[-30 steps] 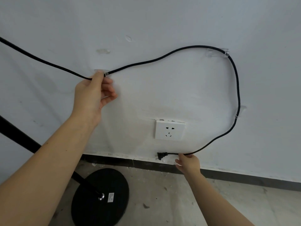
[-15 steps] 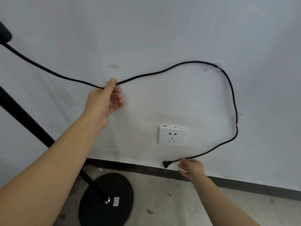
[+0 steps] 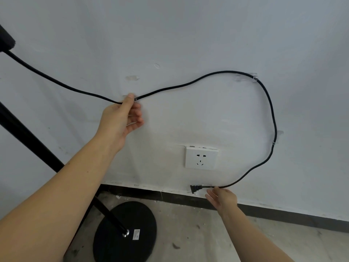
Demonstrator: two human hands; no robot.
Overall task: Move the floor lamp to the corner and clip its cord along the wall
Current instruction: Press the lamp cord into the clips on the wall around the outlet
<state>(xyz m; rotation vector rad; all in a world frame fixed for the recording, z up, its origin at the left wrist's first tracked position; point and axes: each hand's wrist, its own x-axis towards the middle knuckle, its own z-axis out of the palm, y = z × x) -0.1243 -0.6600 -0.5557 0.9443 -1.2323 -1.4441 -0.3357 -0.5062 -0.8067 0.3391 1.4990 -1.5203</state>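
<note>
The left hand (image 3: 120, 118) pinched the cord (image 3: 188, 84) against the wall (image 3: 188, 35). The right hand (image 3: 222, 198) held it behind the plug (image 3: 195, 188). The lamp base (image 3: 113, 233) label (image 3: 136, 234) was unreadable.

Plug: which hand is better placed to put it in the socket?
Right. The right hand holds the cord just behind the plug, below the socket. The left hand pins the cord higher up.

Cord (image 3: 207, 77) looped on wall (image 3: 188, 35) around socket (image 3: 201, 157); lamp base (image 3: 113, 233) lower left.

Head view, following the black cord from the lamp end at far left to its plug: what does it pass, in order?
Left hand pinching the cord → upper clear clip → lower clear clip → right hand → plug, unplugged below the socket.
</note>
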